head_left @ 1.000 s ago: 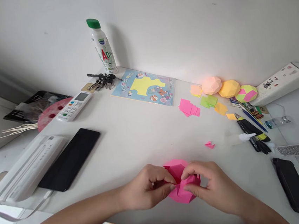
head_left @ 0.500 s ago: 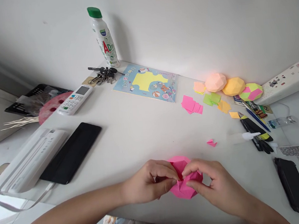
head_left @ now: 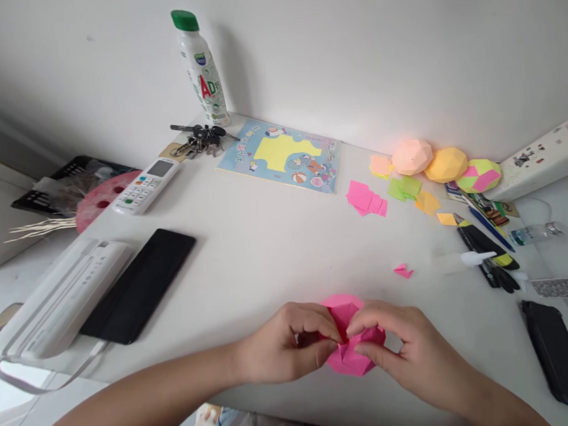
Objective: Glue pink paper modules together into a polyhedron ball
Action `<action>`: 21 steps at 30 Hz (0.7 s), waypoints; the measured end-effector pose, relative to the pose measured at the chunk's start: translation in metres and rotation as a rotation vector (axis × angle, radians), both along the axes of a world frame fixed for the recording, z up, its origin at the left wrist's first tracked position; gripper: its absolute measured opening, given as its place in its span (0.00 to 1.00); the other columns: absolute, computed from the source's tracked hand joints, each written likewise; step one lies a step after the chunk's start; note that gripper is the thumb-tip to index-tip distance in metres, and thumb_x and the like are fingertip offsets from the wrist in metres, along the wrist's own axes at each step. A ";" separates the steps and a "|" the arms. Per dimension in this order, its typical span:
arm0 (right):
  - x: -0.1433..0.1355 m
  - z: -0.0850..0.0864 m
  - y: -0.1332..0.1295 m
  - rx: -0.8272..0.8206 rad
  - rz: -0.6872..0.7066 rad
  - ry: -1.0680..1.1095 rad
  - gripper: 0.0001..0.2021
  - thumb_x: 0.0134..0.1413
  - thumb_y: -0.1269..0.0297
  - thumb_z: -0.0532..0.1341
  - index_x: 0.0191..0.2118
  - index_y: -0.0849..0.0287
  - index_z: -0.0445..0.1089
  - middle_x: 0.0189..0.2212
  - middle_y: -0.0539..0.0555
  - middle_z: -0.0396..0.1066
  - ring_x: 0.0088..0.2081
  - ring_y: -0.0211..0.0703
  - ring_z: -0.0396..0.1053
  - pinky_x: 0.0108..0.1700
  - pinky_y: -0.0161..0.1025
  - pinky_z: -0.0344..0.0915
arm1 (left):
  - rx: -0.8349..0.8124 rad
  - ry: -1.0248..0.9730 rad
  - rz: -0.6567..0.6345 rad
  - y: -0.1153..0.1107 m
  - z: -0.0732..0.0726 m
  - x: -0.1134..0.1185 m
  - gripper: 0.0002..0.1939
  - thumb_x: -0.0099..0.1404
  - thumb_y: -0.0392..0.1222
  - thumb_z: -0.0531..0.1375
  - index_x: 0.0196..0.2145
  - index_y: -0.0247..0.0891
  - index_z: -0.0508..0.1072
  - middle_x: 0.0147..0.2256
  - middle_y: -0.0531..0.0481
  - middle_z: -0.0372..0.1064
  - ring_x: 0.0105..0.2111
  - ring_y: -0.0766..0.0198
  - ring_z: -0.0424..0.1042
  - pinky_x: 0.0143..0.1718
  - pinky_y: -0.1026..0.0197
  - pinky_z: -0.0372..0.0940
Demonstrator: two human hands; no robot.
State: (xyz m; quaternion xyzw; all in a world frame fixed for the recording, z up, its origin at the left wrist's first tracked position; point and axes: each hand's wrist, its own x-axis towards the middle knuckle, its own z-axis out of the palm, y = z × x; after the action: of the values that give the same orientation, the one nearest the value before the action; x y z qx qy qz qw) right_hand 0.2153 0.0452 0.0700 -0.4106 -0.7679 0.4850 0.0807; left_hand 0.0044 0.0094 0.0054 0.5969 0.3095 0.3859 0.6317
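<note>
Between my hands, near the front edge of the table, is a pink folded-paper ball (head_left: 349,362) with an opening on its upper side. My left hand (head_left: 291,343) pinches the ball's paper at the opening's edge, thumb against fingers. From the other side, my right hand (head_left: 401,342) grips the paper with thumb and index finger. The fingers hide part of the ball. A small folded pink paper piece (head_left: 403,271) lies beyond my right hand. Farther back sits a stack of pink paper pieces (head_left: 364,198).
Faceted paper balls (head_left: 445,164) line the wall beside a long white box (head_left: 544,156). A cutter (head_left: 485,247), a glue bottle (head_left: 476,258) and a black pouch (head_left: 562,357) lie right. A black phone (head_left: 139,285), remote (head_left: 145,186), keys (head_left: 204,139) and bottle (head_left: 204,80) are left.
The view has shifted slightly, so the table things appear a little farther right. Both hands keep nearly the same hold on the pink paper ball.
</note>
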 end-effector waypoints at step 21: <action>0.001 -0.002 -0.002 0.015 0.010 0.022 0.10 0.56 0.77 0.57 0.36 0.54 0.71 0.33 0.48 0.74 0.32 0.36 0.69 0.32 0.31 0.65 | -0.009 -0.057 -0.009 -0.001 -0.004 0.001 0.08 0.65 0.37 0.61 0.37 0.33 0.80 0.33 0.42 0.71 0.25 0.70 0.63 0.22 0.69 0.55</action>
State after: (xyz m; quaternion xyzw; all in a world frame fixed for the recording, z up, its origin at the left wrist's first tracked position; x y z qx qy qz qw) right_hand 0.2165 0.0427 0.0677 -0.4005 -0.7728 0.4840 0.0899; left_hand 0.0053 0.0081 0.0013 0.5842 0.2901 0.3986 0.6446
